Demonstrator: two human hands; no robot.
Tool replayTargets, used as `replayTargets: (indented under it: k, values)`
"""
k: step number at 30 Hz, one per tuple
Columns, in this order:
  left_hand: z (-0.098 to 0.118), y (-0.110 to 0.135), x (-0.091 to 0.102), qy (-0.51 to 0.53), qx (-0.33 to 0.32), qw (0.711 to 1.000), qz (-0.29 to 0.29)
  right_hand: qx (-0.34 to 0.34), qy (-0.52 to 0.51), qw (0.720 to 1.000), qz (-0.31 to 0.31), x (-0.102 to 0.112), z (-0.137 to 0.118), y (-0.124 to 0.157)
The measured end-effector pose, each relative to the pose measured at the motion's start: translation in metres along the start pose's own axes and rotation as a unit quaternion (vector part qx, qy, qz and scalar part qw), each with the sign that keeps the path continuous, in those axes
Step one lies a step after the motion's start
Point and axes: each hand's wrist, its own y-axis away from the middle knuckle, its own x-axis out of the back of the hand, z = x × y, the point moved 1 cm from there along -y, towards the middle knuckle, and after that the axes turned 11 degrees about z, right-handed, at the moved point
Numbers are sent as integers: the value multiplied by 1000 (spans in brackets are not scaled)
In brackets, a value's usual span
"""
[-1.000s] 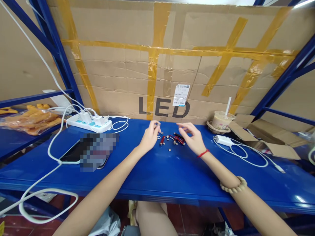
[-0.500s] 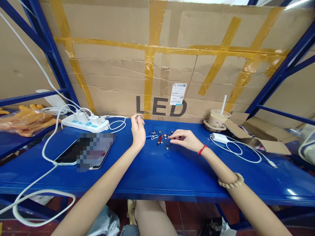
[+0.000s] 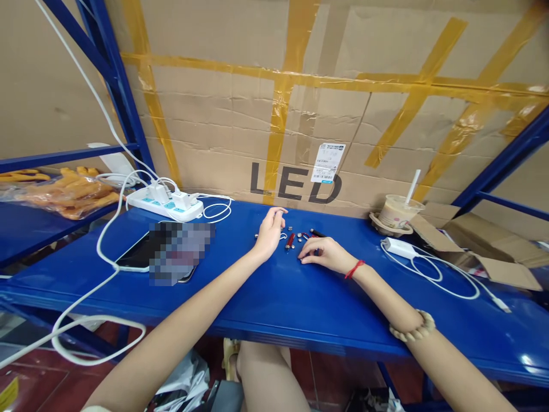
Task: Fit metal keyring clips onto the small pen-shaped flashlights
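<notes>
My left hand [image 3: 270, 232] is raised a little over the blue table [image 3: 257, 292], fingers curled in and thumb pressed to them; whatever they hold is hidden. My right hand [image 3: 323, 253] rests low at the tabletop, thumb and fingertips pinched together over the spot of a small silver button cell, which they cover. Between the hands lies a short red metal tube [image 3: 290, 241] with a few button cells [image 3: 299, 235] beside it. A black-ended tube [image 3: 317, 233] lies behind my right hand. Part of a silver clip [image 3: 283, 236] shows by my left hand.
Phones [image 3: 143, 252] and a white power strip [image 3: 165, 205] with cables stand at left. On the right are a drink cup [image 3: 398, 213] in a carton holder, a white cable with adapter [image 3: 400, 247] and an open cardboard box [image 3: 484, 234]. A taped carton [image 3: 214, 126] walls the back.
My view has swung left. My right hand has come down and closed over the loose button cell at the front. The left hand keeps its curled pose, its fingertip piece now hidden.
</notes>
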Motion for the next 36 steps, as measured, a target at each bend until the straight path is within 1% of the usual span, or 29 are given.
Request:
replayTargets:
  k: [3, 6, 9, 12, 14, 16, 19, 23, 25, 26, 30, 33, 36]
  values:
    - [2, 3, -2, 0, -11, 999, -41, -10, 21, 1000, 8, -1, -3, 0]
    - [3, 3, -2, 5, 1, 999, -47, -29, 51, 998, 26, 0, -3, 0]
    - [4, 3, -1, 15, 16, 999, -33, -55, 86, 993, 50, 4, 2, 2]
    - [6, 2, 0, 23, 25, 999, -16, -54, 112, 991, 49, 8, 8, 3]
    - [7, 2, 1, 32, 32, 999, -10, -42, 123, 990, 58, 10, 9, 4]
    - [8, 2, 2, 45, 41, 998, -9, -22, 136, 987, 87, 9, 7, 3]
    - [10, 1, 3, 71, 58, 996, -5, 17, 156, 980, 119, 2, -2, 1]
    - [12, 1, 3, 122, 97, 988, 10, 27, 168, 982, 78, -13, -13, -1]
    - [12, 0, 3, 142, 125, 982, 24, 24, 169, 983, 71, -17, -13, -2]
    - [12, -1, 4, 150, 140, 978, 31, 16, 172, 982, 78, -17, -12, -2]
    - [12, -4, 5, 166, 182, 968, 49, -38, 197, 970, 139, -13, -1, -2]
    - [11, -4, 5, 163, 197, 966, 32, -52, 219, 963, 145, -11, 4, -2]
    - [10, -2, 2, 149, 209, 966, -13, -45, 227, 963, 137, -13, 4, -2]
